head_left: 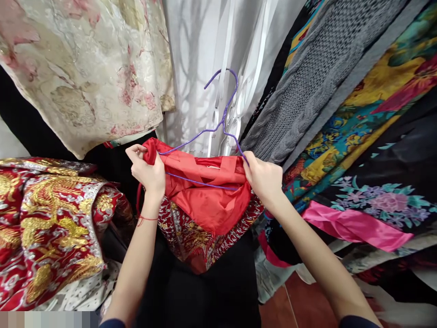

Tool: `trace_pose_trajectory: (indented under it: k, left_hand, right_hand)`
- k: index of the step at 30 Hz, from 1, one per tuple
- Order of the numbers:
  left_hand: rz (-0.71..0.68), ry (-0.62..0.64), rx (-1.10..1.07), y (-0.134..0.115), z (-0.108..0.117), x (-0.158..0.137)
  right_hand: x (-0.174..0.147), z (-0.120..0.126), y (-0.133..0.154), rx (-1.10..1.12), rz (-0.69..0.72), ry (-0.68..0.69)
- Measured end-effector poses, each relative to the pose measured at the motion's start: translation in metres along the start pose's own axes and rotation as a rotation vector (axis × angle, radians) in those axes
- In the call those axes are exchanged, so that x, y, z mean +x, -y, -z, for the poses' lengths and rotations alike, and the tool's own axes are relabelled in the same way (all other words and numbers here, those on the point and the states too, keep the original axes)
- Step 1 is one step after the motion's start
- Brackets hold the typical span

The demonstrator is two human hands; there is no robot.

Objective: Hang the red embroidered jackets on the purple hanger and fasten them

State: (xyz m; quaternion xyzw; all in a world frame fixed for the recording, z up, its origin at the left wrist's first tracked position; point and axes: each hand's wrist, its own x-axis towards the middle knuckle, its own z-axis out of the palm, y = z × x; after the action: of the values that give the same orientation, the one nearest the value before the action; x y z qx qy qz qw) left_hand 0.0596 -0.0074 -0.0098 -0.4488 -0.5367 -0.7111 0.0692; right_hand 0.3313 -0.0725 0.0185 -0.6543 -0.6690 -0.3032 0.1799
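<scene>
A purple wire hanger (223, 119) stands hook-up in the middle of the head view, its lower bar crossing the inside of a red embroidered skirt (211, 205). The garment has a plain red lining and waistband on top and gold, silver and dark red embroidery below. My left hand (147, 171) is closed on a bunched fold of the waistband near the hanger's left end. At the right end, my right hand (262, 175) grips the waistband's edge beside the hanger's arm. The fingertips of the right hand are partly hidden behind the cloth.
Red-and-gold embroidered clothing (58, 228) lies at the left, under a hanging cream floral garment (85, 68). Along the right hang a grey knit (310, 68), a yellow-teal floral garment (368, 105) and a black one with a pink band (358, 225). A white curtain (191, 54) hangs behind.
</scene>
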Motion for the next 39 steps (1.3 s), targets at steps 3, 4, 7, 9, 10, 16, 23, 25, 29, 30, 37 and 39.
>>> trace_pose_trajectory:
  k: [3, 4, 7, 9, 10, 16, 23, 25, 29, 30, 37, 39]
  left_hand:
    - [0.049, 0.049, -0.069, -0.011, 0.000, -0.005]
    - [0.054, 0.060, -0.089, -0.012, 0.004, -0.003]
    - [0.039, 0.120, -0.122, -0.010, 0.020, 0.011]
    - [0.036, 0.145, -0.121, -0.006, 0.031, 0.021]
    - [0.041, 0.147, -0.120, -0.004, 0.036, 0.025]
    - [0.080, 0.194, -0.221, 0.005, 0.040, 0.023]
    - [0.238, 0.295, -0.411, 0.013, 0.037, 0.022]
    - [0.237, 0.300, -0.443, 0.011, 0.037, 0.022]
    - [0.226, 0.336, -0.443, 0.007, 0.042, 0.022]
    - [0.230, 0.349, -0.436, 0.007, 0.045, 0.022]
    - [0.248, 0.364, -0.451, 0.016, 0.048, 0.013]
    - [0.230, 0.336, -0.453, 0.016, 0.042, 0.010]
  right_hand:
    - [-0.005, -0.005, -0.003, 0.037, -0.051, -0.149]
    - [-0.007, -0.008, -0.005, 0.057, -0.051, -0.190]
    - [-0.019, -0.019, -0.013, 0.118, 0.079, -0.267]
    - [-0.030, -0.029, -0.018, 0.159, 0.334, -0.322]
    - [-0.036, -0.034, -0.021, 0.175, 0.504, -0.352]
    - [-0.060, -0.056, -0.005, 0.116, 1.187, -0.166]
    - [-0.074, -0.089, 0.033, 0.039, 1.333, -0.355]
    - [-0.064, -0.089, 0.048, 0.036, 1.316, -0.407]
    - [-0.032, -0.066, 0.078, 0.073, 1.307, -0.286]
    - [-0.029, -0.061, 0.082, 0.099, 1.358, -0.265]
    - [-0.095, -0.100, 0.076, 0.005, 1.505, -0.265]
    - [-0.111, -0.109, 0.069, -0.072, 1.340, -0.316]
